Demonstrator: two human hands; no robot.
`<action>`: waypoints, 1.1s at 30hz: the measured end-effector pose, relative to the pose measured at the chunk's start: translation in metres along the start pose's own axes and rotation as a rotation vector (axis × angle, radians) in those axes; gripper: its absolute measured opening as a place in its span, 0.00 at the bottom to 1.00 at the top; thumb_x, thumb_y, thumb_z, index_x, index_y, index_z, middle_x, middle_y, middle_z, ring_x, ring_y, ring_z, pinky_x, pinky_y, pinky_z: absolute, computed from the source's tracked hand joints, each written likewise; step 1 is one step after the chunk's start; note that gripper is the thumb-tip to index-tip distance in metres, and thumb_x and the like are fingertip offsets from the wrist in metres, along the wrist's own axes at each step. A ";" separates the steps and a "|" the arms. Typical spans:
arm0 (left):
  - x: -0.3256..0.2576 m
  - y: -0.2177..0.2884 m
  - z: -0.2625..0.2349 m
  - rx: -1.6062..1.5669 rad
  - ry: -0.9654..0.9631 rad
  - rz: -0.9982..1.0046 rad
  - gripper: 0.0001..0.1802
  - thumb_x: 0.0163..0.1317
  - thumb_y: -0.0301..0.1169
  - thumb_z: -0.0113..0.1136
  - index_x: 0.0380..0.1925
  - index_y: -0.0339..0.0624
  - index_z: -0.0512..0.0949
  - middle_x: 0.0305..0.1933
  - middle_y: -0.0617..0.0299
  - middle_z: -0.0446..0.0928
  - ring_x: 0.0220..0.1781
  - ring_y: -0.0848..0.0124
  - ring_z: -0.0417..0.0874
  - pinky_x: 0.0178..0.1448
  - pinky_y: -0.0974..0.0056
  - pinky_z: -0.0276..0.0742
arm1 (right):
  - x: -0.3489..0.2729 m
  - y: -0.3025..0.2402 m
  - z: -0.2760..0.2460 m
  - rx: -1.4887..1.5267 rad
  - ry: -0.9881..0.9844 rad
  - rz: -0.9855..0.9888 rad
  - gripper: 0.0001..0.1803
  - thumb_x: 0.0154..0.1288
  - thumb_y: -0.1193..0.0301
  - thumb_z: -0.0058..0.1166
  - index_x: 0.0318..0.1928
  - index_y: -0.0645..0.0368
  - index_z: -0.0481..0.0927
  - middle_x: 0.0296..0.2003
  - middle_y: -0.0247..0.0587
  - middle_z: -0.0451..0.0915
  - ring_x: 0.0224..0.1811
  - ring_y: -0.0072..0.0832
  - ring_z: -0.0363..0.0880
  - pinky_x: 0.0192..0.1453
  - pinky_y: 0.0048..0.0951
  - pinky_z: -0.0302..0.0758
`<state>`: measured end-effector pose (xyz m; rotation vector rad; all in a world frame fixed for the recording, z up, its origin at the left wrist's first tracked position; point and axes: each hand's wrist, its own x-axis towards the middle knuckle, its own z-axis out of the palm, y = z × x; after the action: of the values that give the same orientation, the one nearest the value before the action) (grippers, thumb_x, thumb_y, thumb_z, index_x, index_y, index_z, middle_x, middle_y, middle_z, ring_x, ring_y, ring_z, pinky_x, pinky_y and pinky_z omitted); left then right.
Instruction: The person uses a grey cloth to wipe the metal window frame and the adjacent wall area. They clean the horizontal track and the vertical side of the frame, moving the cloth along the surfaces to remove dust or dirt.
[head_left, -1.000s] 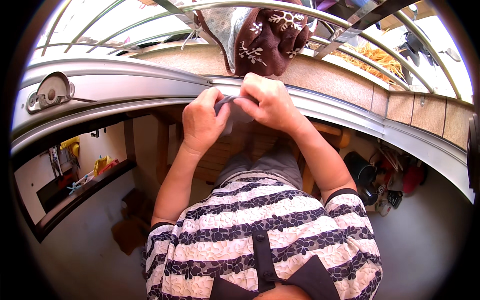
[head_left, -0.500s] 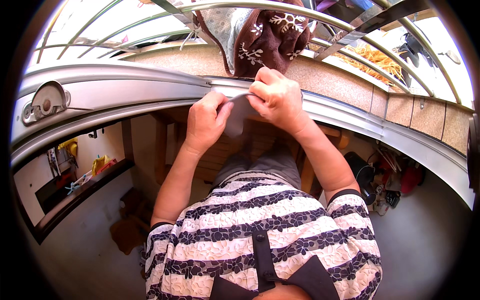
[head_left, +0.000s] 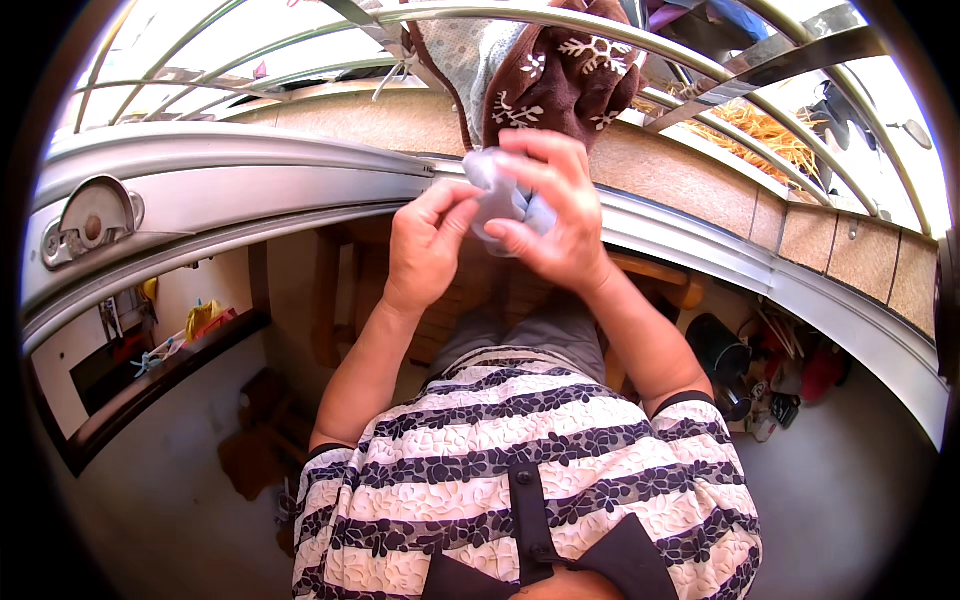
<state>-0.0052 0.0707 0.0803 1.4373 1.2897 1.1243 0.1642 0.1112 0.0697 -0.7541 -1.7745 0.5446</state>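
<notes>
A small, soft piece of grey cloth [head_left: 494,208] is bunched up between my two hands above the window track; its exact kind is hard to make out. My left hand [head_left: 428,248] pinches its left edge between thumb and fingertips. On the other side, my right hand [head_left: 565,215] grips it with the thumb below and the fingers curled above, slightly blurred. Just beyond my hands, a brown blanket [head_left: 560,85] with white snowflakes and a pale dotted underside hangs by the metal bars.
Curved metal bars [head_left: 460,12] run across the top beyond a tiled ledge [head_left: 690,170]. A silver sliding frame [head_left: 250,175] with a round latch [head_left: 95,215] lies left. Wooden furniture [head_left: 660,285] stands below, and a black container [head_left: 718,350] sits among clutter at right.
The grey cloth, stretched between both hands before, is now crumpled together. My right hand has opened its grip somewhat and turned, with its fingers lifted over the cloth.
</notes>
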 end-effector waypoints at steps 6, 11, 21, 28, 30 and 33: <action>0.002 0.037 -0.010 0.777 0.085 0.687 0.07 0.49 0.22 0.63 0.31 0.37 0.78 0.32 0.59 0.77 0.35 0.61 0.76 0.41 0.63 0.73 | 0.004 0.017 0.010 0.500 -0.520 0.201 0.30 0.48 0.59 0.69 0.50 0.59 0.76 0.42 0.43 0.79 0.46 0.37 0.76 0.51 0.34 0.69; -0.019 0.026 -0.021 0.770 0.357 0.685 0.09 0.49 0.23 0.65 0.32 0.38 0.79 0.33 0.58 0.78 0.36 0.60 0.76 0.43 0.60 0.73 | 0.001 -0.014 0.027 0.525 -0.390 0.201 0.15 0.55 0.71 0.63 0.42 0.61 0.77 0.30 0.43 0.78 0.32 0.35 0.78 0.37 0.30 0.72; -0.076 -0.010 -0.041 0.412 0.572 0.175 0.05 0.63 0.20 0.53 0.38 0.32 0.76 0.43 0.56 0.74 0.40 0.72 0.75 0.46 0.70 0.73 | -0.002 -0.028 0.079 -0.044 -0.206 -0.018 0.18 0.43 0.76 0.64 0.39 0.59 0.76 0.24 0.40 0.74 0.26 0.39 0.76 0.28 0.37 0.71; -0.081 -0.006 -0.042 0.482 0.487 0.095 0.04 0.59 0.18 0.57 0.34 0.33 0.77 0.38 0.56 0.76 0.39 0.69 0.76 0.43 0.69 0.73 | -0.005 -0.031 0.095 -0.182 -0.122 -0.015 0.13 0.40 0.71 0.61 0.28 0.55 0.72 0.20 0.35 0.68 0.24 0.33 0.72 0.24 0.35 0.69; -0.080 -0.005 -0.039 0.501 0.471 0.089 0.04 0.58 0.18 0.58 0.33 0.33 0.77 0.37 0.56 0.76 0.38 0.68 0.77 0.43 0.69 0.73 | -0.004 -0.033 0.095 -0.216 -0.103 -0.014 0.12 0.40 0.71 0.61 0.27 0.55 0.71 0.19 0.35 0.68 0.23 0.33 0.72 0.24 0.34 0.69; -0.081 -0.006 -0.036 0.521 0.451 0.094 0.03 0.57 0.18 0.58 0.32 0.33 0.76 0.35 0.56 0.76 0.37 0.67 0.77 0.43 0.68 0.74 | -0.007 -0.036 0.095 -0.199 -0.129 -0.019 0.13 0.39 0.73 0.61 0.28 0.56 0.72 0.19 0.37 0.69 0.22 0.36 0.72 0.24 0.36 0.69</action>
<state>-0.0464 -0.0077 0.0761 1.6844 1.9581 1.2812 0.0674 0.0814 0.0594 -0.8541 -1.9742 0.4158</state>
